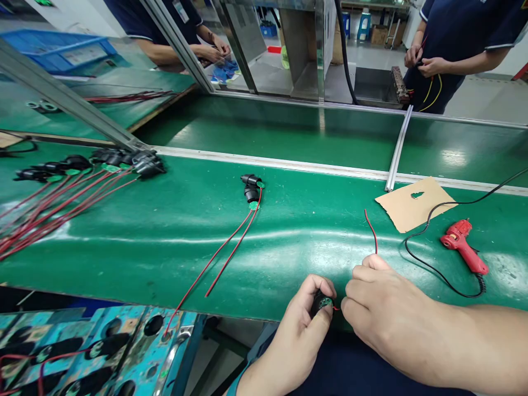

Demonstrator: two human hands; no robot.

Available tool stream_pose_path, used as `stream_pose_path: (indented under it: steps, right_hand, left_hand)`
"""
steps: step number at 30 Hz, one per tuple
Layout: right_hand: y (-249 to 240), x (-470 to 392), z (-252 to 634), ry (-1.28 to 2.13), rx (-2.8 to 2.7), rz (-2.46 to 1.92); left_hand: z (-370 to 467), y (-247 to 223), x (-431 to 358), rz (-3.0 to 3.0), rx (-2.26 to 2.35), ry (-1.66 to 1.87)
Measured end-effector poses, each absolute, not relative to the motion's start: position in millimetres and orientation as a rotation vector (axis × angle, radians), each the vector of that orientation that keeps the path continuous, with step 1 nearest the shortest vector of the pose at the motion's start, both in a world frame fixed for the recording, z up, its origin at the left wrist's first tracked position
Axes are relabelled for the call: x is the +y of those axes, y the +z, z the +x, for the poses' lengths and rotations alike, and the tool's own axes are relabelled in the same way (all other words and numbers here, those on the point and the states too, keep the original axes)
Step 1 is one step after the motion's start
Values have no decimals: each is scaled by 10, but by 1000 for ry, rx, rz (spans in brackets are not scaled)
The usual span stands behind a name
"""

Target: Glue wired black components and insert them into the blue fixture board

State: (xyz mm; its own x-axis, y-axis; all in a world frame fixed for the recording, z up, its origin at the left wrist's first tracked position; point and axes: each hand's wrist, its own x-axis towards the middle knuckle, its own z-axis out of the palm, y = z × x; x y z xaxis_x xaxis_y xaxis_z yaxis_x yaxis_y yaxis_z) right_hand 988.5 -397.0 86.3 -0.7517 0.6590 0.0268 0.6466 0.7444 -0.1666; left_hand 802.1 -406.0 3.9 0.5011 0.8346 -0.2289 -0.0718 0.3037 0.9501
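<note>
Near the bench's front edge, my left hand (303, 335) grips a small black part (320, 301) with a green circuit board on its face. My right hand (385, 313) is closed around a red wire (371, 231), whose free end sticks up above the fist. A short red stretch of wire shows between the board and my right fingers. Further up the bench lie two similar black parts (251, 192) with red wires trailing toward me. A red glue gun (464, 246) rests to the right of my right hand, its black cable looping beside it.
A piece of brown cardboard (414, 204) with a hole lies by the glue gun. More black parts (148, 164) with red wires are bunched at left. A blue fixture (136, 346) stands lower left. Metal rails (264, 159) cross the bench; two people work beyond.
</note>
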Motion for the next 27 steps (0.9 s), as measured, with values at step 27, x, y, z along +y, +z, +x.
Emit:
stream_pose_path:
  steps: [27]
  right_hand:
    - [954,-3847,9820,1320,-2404,-1750]
  left_hand:
    - [7997,-18,-4154,1495,901,653]
